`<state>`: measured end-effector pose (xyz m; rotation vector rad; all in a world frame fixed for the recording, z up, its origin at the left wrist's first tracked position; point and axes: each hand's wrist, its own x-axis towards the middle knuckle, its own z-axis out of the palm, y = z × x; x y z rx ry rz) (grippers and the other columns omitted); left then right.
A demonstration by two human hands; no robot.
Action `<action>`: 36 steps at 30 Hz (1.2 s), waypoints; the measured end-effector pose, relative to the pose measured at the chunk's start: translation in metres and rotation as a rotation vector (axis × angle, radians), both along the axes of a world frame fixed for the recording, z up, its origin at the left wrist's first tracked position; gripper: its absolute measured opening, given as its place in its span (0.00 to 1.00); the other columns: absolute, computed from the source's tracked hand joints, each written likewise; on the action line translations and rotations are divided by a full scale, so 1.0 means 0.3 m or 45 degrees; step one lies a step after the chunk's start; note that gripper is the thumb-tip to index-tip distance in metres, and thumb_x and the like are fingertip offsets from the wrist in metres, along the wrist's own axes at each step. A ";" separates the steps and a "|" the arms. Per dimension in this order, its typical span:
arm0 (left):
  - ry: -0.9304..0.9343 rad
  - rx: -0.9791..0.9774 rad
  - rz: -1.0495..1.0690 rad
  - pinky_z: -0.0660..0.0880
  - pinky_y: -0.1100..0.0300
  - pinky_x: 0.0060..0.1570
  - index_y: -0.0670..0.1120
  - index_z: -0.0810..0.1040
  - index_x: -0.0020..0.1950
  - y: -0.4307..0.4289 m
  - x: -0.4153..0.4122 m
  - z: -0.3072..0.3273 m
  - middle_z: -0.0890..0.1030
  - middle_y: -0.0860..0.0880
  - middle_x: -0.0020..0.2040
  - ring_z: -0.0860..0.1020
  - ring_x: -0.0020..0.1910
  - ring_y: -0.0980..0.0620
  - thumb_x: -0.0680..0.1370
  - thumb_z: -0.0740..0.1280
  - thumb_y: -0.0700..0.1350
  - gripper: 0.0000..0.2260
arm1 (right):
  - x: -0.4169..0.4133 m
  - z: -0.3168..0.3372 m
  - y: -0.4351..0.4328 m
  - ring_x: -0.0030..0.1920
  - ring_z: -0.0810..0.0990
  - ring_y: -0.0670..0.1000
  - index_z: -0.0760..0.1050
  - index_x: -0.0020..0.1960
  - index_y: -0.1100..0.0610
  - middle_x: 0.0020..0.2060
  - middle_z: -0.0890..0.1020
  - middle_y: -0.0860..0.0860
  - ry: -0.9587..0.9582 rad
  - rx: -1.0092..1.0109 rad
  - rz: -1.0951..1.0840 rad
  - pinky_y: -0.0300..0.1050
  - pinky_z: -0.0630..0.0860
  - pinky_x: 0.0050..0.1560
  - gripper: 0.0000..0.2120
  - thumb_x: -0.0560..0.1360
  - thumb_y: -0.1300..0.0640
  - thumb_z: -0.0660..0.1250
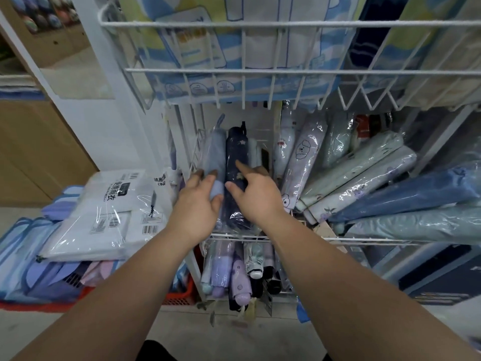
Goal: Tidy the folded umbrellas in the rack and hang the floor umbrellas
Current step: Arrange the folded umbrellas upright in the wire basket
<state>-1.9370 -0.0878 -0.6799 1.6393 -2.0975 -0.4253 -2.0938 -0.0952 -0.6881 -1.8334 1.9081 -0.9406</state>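
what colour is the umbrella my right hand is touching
Dark navy umbrella with small pale prints; the head view shows it best.

left hand (194, 204), right hand (256, 194): 2 hands. rack tiers (260, 71): 3. folded umbrellas (234, 152): about 10 mid-level; below, unclear.
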 end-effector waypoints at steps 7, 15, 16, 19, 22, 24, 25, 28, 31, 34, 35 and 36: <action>-0.119 -0.182 -0.021 0.60 0.47 0.74 0.46 0.68 0.77 0.037 -0.069 0.044 0.67 0.40 0.76 0.64 0.74 0.38 0.81 0.63 0.52 0.25 | -0.180 -0.005 0.049 0.62 0.77 0.60 0.71 0.73 0.50 0.61 0.79 0.59 -0.103 -0.107 -0.140 0.47 0.74 0.64 0.23 0.80 0.46 0.64; 0.053 -0.020 -0.257 0.70 0.54 0.65 0.48 0.68 0.76 0.046 -0.343 0.160 0.73 0.40 0.67 0.73 0.66 0.41 0.81 0.67 0.49 0.24 | -0.497 -0.014 0.104 0.76 0.58 0.57 0.73 0.70 0.45 0.72 0.69 0.50 0.628 0.004 -0.460 0.62 0.55 0.71 0.27 0.72 0.42 0.68; 0.063 0.030 -0.282 0.70 0.56 0.63 0.49 0.66 0.77 0.038 -0.381 0.161 0.73 0.41 0.68 0.74 0.65 0.42 0.81 0.67 0.49 0.25 | -0.521 -0.026 0.119 0.77 0.57 0.57 0.74 0.69 0.48 0.74 0.68 0.52 0.666 -0.007 -0.446 0.63 0.56 0.72 0.28 0.71 0.43 0.70; 0.033 0.180 -0.357 0.69 0.62 0.60 0.53 0.61 0.80 0.007 -0.509 0.129 0.71 0.41 0.71 0.76 0.64 0.44 0.81 0.67 0.48 0.29 | -0.559 -0.070 0.158 0.78 0.56 0.61 0.76 0.68 0.52 0.76 0.66 0.57 0.744 -0.087 -0.400 0.64 0.59 0.73 0.30 0.69 0.45 0.74; 0.004 0.234 -0.310 0.64 0.56 0.72 0.56 0.60 0.80 -0.043 -0.607 0.064 0.61 0.45 0.79 0.65 0.76 0.43 0.79 0.68 0.49 0.31 | -0.568 -0.079 0.158 0.78 0.54 0.63 0.72 0.72 0.53 0.78 0.62 0.58 0.629 -0.135 -0.466 0.62 0.60 0.75 0.34 0.69 0.49 0.75; -0.036 0.261 -0.231 0.64 0.50 0.74 0.57 0.59 0.80 -0.076 -0.644 0.025 0.59 0.45 0.79 0.63 0.76 0.40 0.78 0.69 0.49 0.33 | -0.572 -0.080 0.149 0.79 0.52 0.65 0.69 0.75 0.54 0.79 0.58 0.60 0.595 -0.125 -0.506 0.61 0.58 0.76 0.37 0.69 0.49 0.76; -0.044 0.279 -0.198 0.65 0.48 0.73 0.57 0.58 0.80 -0.089 -0.657 0.010 0.60 0.44 0.78 0.64 0.75 0.38 0.77 0.69 0.48 0.34 | -0.574 -0.082 0.145 0.79 0.50 0.66 0.67 0.76 0.55 0.80 0.56 0.60 0.596 -0.111 -0.514 0.61 0.57 0.77 0.38 0.69 0.49 0.75; 0.009 0.262 -0.142 0.69 0.49 0.70 0.60 0.57 0.79 -0.106 -0.676 -0.024 0.61 0.44 0.74 0.71 0.68 0.36 0.75 0.70 0.45 0.37 | -0.581 -0.095 0.141 0.79 0.47 0.65 0.66 0.77 0.53 0.81 0.51 0.60 0.613 -0.088 -0.487 0.63 0.56 0.76 0.37 0.71 0.47 0.74; 0.095 0.221 -0.080 0.73 0.50 0.65 0.61 0.57 0.79 -0.119 -0.680 -0.047 0.64 0.42 0.69 0.76 0.60 0.36 0.72 0.71 0.41 0.40 | -0.584 -0.094 0.142 0.80 0.45 0.65 0.66 0.77 0.53 0.81 0.48 0.59 0.606 -0.070 -0.446 0.63 0.55 0.76 0.35 0.73 0.47 0.72; 0.150 0.264 -0.010 0.77 0.52 0.58 0.59 0.59 0.76 -0.135 -0.679 -0.047 0.69 0.41 0.66 0.78 0.57 0.37 0.72 0.72 0.41 0.38 | -0.586 -0.089 0.147 0.80 0.44 0.64 0.65 0.78 0.54 0.82 0.48 0.57 0.573 -0.083 -0.413 0.63 0.53 0.77 0.34 0.75 0.47 0.70; 0.151 0.270 -0.014 0.77 0.53 0.56 0.58 0.59 0.76 -0.139 -0.677 -0.044 0.71 0.40 0.66 0.78 0.57 0.38 0.72 0.72 0.40 0.37 | -0.586 -0.089 0.148 0.80 0.44 0.64 0.65 0.78 0.54 0.82 0.48 0.57 0.563 -0.091 -0.408 0.63 0.53 0.77 0.34 0.75 0.47 0.70; 0.163 0.274 -0.023 0.77 0.53 0.55 0.58 0.59 0.76 -0.143 -0.674 -0.041 0.73 0.40 0.65 0.78 0.57 0.38 0.72 0.71 0.39 0.37 | -0.586 -0.089 0.148 0.80 0.44 0.64 0.65 0.77 0.54 0.82 0.48 0.58 0.554 -0.099 -0.407 0.63 0.53 0.78 0.34 0.75 0.47 0.71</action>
